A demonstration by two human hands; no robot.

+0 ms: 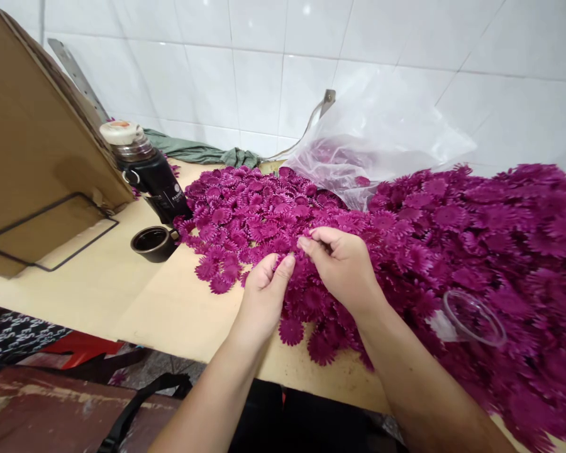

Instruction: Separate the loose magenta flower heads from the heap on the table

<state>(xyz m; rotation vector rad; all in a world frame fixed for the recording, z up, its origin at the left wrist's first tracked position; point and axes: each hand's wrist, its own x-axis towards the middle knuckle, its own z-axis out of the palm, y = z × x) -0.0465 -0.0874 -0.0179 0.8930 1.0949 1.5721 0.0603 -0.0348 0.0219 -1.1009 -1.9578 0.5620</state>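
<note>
A large heap of purple artificial flower heads (311,301), flat and round with fringed edges, spreads over the table beneath both hands. My left hand (268,280) is closed, thumb pressed toward the index finger, and a bit of purple shows in its pinch. To its right and slightly higher, my right hand (342,261) pinches as well, with purple showing at its fingertips. The two hands face each other a short distance apart. Fingers cover most of what they hold, and I cannot tell whether both grip the same flower.
At left stand a black thermos (153,179) with a white lid and a dark mug (151,243), near a cardboard box (42,119). Behind the heap lies a clear plastic bag (382,135). A clear plastic ring (474,318) rests on the flowers at right. Tiled wall rises behind.
</note>
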